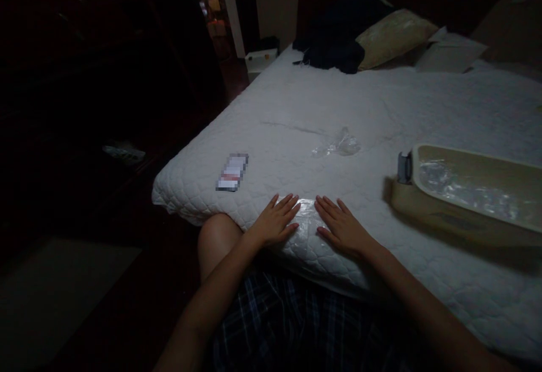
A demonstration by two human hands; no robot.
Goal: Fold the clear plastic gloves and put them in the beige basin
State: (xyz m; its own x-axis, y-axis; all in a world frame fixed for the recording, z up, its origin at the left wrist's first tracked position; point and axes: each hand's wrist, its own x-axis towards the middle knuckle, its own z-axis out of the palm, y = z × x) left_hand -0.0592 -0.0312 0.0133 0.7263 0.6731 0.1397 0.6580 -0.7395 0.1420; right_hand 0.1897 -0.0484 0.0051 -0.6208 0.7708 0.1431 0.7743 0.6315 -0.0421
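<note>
A clear plastic bag (307,214) lies flat near the front edge of the bed, shiny and partly covered by both palms. My left hand (277,219) rests on its left side, palm down with fingers spread. On its right side my right hand (339,222) lies flat too, fingers stretched out. Whether anything is inside the bag I cannot tell. A little beyond the hands sits another crumpled clear plastic bag (342,143). To the right stands a beige plastic bin (457,222) with a grey latch, holding several clear plastic pieces.
The white quilted mattress (296,95) fills the middle. A phone (232,172), blurred out, lies left of my hands. Dark cloth (334,39) and a yellowish pillow (396,38) are by the headboard. A plastic packet (124,152) lies in the dark area at left.
</note>
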